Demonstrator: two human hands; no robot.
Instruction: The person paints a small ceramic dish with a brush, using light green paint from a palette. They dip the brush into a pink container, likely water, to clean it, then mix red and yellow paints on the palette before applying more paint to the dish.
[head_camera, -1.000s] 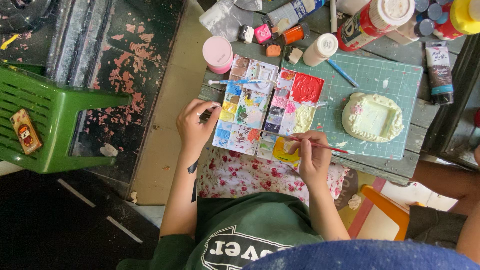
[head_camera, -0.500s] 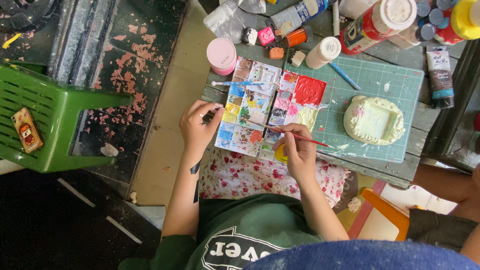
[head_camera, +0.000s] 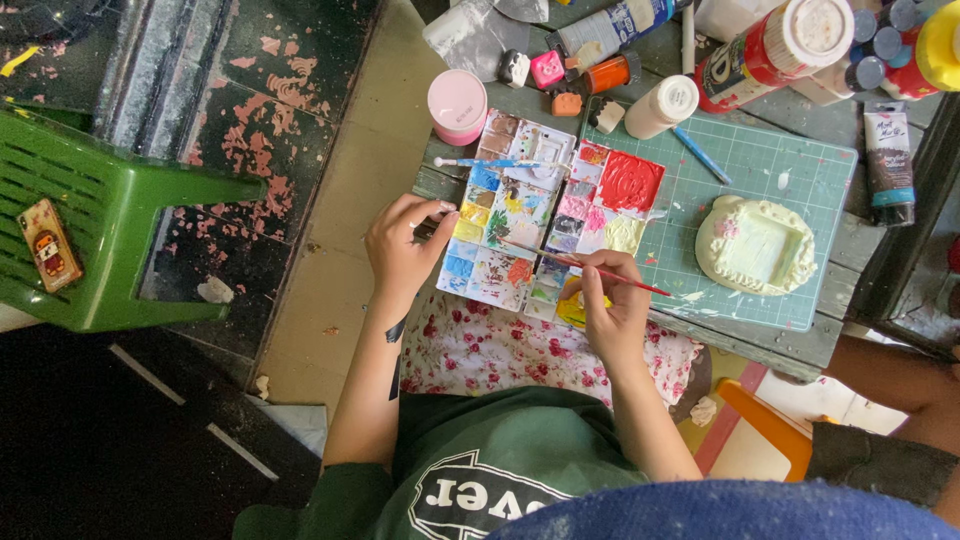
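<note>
At the desk's (head_camera: 800, 345) near edge we steady the paint palette (head_camera: 545, 225) with our left hand (head_camera: 400, 250), fingers curled on its left rim, while our right hand (head_camera: 612, 305) pinches a thin red-handled brush (head_camera: 585, 265) whose tip rests among the palette's wells. Many wells are already smeared with mixed colours, yet the cream frame-shaped piece (head_camera: 757, 246), lying on the green cutting mat (head_camera: 740, 165) toward the desk's right side, shows only faint touches of colour, so most of the painting looks left to do.
</note>
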